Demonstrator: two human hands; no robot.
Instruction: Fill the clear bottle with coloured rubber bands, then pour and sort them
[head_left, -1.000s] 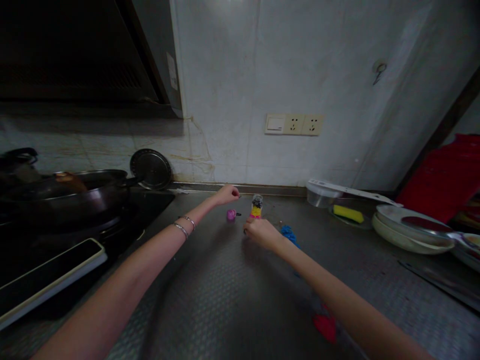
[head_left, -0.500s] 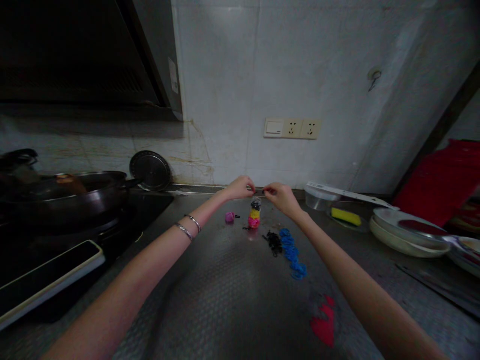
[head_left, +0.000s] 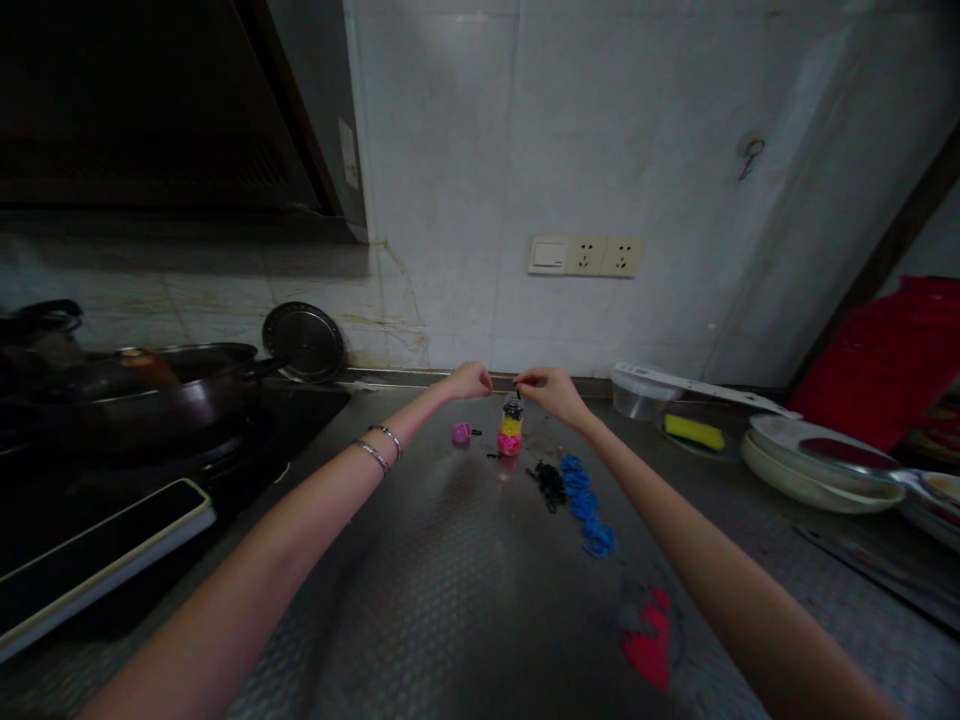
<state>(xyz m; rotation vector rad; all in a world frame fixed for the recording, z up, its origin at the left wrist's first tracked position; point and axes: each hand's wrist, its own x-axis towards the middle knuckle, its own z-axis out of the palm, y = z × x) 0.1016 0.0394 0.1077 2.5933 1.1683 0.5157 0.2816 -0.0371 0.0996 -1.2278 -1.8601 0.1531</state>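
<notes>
"What's in that small clear glass jar [head_left: 511,424]?"

"Three layers: bright pink at the bottom, yellow above it, black near the neck."

"Which way does it face?"

"It stands upright on the grey metal table [head_left: 450,590], mouth up, long axis vertical."

"And the hands?"

"The right hand [head_left: 555,394] is at the jar's mouth, fingers pinched on a thin black strand [head_left: 518,391] that points down towards the opening. The left hand [head_left: 468,381] hangs just left of the mouth, its fingers drawn narrow; I can't tell whether they hold anything."

"What else lies round the jar?"

"On its left, a small rounded purple-pink piece [head_left: 460,433]. On its right, nearer the person, a loose pile of black strands [head_left: 551,487], with a long row of curly blue strands [head_left: 586,505] just beyond that."

"Any other containers?"

"Well right of the jar, a clear plastic tub [head_left: 636,396], then a yellow sponge [head_left: 694,432] in a shallow dish. Far left of it, a wide metal pan [head_left: 169,400] with something brown inside, too dark to name."
</notes>
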